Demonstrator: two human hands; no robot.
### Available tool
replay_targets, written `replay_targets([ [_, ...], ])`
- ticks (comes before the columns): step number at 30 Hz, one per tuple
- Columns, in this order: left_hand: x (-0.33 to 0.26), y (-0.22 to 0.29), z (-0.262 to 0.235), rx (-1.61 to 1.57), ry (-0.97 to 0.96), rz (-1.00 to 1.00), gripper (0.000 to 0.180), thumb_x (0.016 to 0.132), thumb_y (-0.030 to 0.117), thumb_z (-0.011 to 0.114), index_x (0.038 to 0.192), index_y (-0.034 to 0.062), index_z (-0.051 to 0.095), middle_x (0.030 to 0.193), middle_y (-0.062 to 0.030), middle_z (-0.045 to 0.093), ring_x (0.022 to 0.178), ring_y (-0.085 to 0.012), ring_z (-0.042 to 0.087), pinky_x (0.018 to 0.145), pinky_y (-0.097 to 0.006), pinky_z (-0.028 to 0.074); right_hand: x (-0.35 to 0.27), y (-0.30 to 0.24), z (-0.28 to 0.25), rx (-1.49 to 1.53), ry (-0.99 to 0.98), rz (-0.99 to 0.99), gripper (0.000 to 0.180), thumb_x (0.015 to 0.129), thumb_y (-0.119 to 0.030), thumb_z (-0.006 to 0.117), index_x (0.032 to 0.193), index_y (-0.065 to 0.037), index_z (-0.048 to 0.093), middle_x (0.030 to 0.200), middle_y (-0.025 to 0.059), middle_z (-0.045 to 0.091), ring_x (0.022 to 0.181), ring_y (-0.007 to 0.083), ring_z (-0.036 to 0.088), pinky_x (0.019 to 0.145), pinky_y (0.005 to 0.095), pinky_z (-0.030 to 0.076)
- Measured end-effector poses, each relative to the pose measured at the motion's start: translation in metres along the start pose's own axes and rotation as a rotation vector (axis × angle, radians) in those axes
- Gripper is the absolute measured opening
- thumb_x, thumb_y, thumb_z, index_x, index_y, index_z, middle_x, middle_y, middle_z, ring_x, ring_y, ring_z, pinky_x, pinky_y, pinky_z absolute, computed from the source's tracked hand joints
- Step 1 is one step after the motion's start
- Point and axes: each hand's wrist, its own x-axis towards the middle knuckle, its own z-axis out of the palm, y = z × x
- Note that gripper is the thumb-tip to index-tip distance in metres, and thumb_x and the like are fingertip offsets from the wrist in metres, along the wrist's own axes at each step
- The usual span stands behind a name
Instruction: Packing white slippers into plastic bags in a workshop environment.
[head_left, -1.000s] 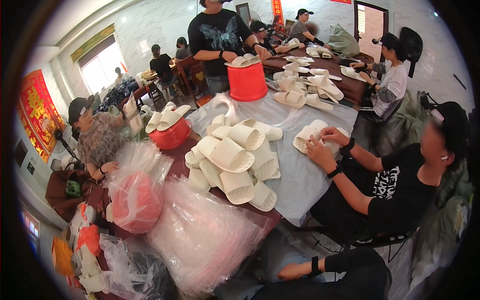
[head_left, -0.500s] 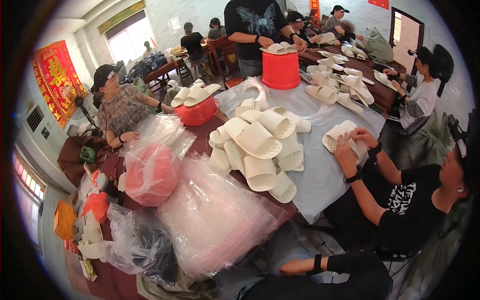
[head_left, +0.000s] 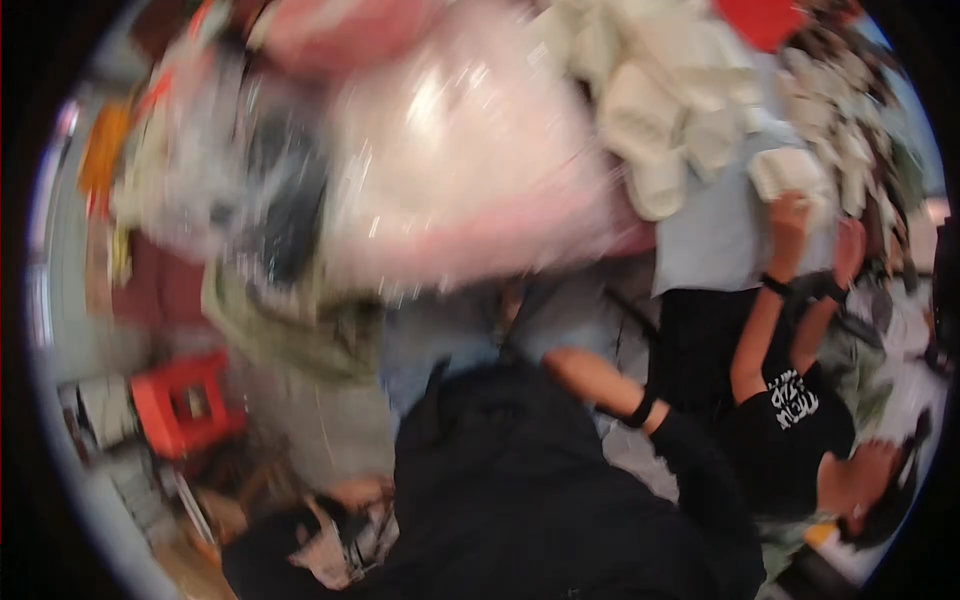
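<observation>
My right hand (head_left: pixel 582 378) rests low at my waist, by the hem of my black top. Motion smears its fingers, so I cannot make out whether it holds anything. Beside my left sleeve (head_left: pixel 265 555), low on the left, a blurred skin-coloured patch (head_left: pixel 358 490) looks like part of my left hand; its fingers do not show. In front of me lies a big pile of clear plastic bags (head_left: pixel 470 150) with pinkish edges on the dark red table. Off-white slippers (head_left: pixel 650 110) are heaped to the right of the bags.
At the right, a person in a black T-shirt (head_left: pixel 795 410) has a hand on an off-white slipper (head_left: pixel 785 172). A red plastic stool (head_left: pixel 185 405) stands on the floor at the left. Olive cloth (head_left: pixel 290 325) hangs at the table edge.
My view has swung down toward my own body and lap, blurring the picture. The bags and slippers now appear higher up. My right hand remains low near my lap.
</observation>
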Motion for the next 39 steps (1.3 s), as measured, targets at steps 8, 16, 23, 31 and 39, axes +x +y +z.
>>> replay_targets([
  [8, 0.022, 0.032, 0.029, -1.111, 0.796, -0.652, 0.015, 0.082, 0.013, 0.055, 0.089, 0.0008, 0.060, 0.080, -0.0048, 0.061, 0.066, -0.0097, 0.054, 0.058, -0.023, 0.043, 0.014, -0.023, -0.050, 0.036, -0.035, 0.088, 0.016, 0.082, -0.007, 0.055, 0.096, 0.001, 0.054, 0.088, 0.0158, 0.058, 0.084, 0.0325, 0.055, 0.073, 0.0350, 0.043],
  [16, 0.008, 0.044, 0.032, -1.456, 0.899, -0.373, 0.019, 0.084, 0.012, 0.059, 0.098, 0.0013, 0.053, 0.096, -0.0084, 0.062, 0.090, -0.0153, 0.059, 0.077, -0.024, 0.047, 0.021, -0.030, -0.045, 0.062, -0.088, 0.053, 0.016, 0.082, -0.008, 0.054, 0.096, -0.001, 0.054, 0.086, 0.0156, 0.058, 0.083, 0.0324, 0.056, 0.073, 0.0374, 0.042],
  [23, 0.008, 0.034, 0.027, -1.454, 0.913, -0.341, 0.041, 0.089, 0.029, 0.051, 0.120, 0.0037, 0.043, 0.115, -0.0125, 0.053, 0.107, -0.0246, 0.051, 0.092, -0.032, 0.040, 0.039, -0.042, -0.060, 0.010, -0.101, 0.036, 0.016, 0.082, -0.008, 0.055, 0.096, 0.000, 0.054, 0.086, 0.0167, 0.059, 0.083, 0.0333, 0.056, 0.074, 0.0376, 0.043],
  [31, 0.040, 0.004, 0.012, -1.416, 0.731, -0.070, 0.043, 0.079, 0.017, 0.059, 0.120, 0.0081, 0.048, 0.096, -0.0053, 0.059, 0.074, -0.0125, 0.059, 0.057, -0.027, 0.049, 0.025, -0.013, -0.073, 0.009, -0.047, 0.110, 0.017, 0.078, -0.009, 0.057, 0.093, 0.001, 0.056, 0.085, 0.0177, 0.059, 0.082, 0.0363, 0.056, 0.071, 0.0404, 0.044],
  [39, 0.050, -0.094, 0.009, -0.590, 0.543, -0.336, 0.033, 0.082, 0.017, 0.053, 0.115, 0.0086, 0.051, 0.089, -0.0069, 0.060, 0.077, -0.0179, 0.059, 0.062, -0.032, 0.049, 0.022, -0.021, -0.073, 0.036, 0.072, 0.131, 0.016, 0.079, -0.015, 0.055, 0.089, -0.002, 0.054, 0.082, 0.0159, 0.059, 0.081, 0.0350, 0.056, 0.069, 0.0430, 0.044],
])
